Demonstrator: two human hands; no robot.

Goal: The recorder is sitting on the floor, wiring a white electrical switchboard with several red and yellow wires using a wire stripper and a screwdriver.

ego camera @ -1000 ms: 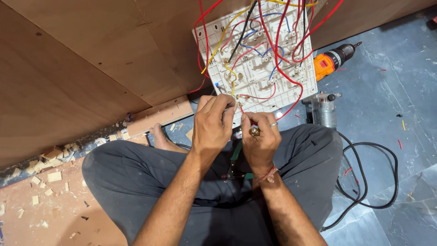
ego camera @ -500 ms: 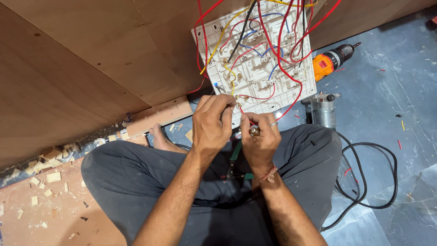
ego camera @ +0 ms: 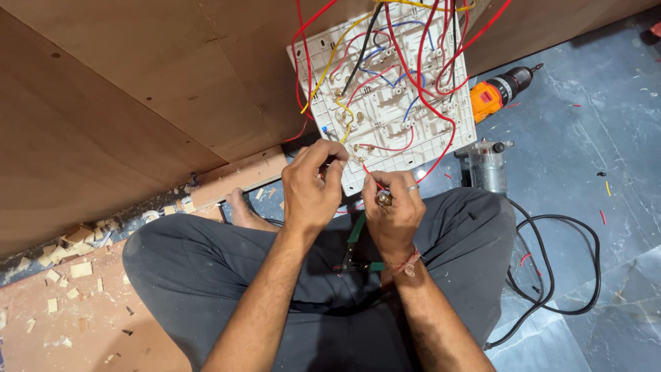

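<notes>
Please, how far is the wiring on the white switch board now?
Most looks done: red, yellow, blue and black wires already run across the back of the white switch board. In hand: the left hand and right hand work a short red wire at the board's lower edge. Left: that joint. The green pliers lie on the lap, the drill on the floor.
</notes>
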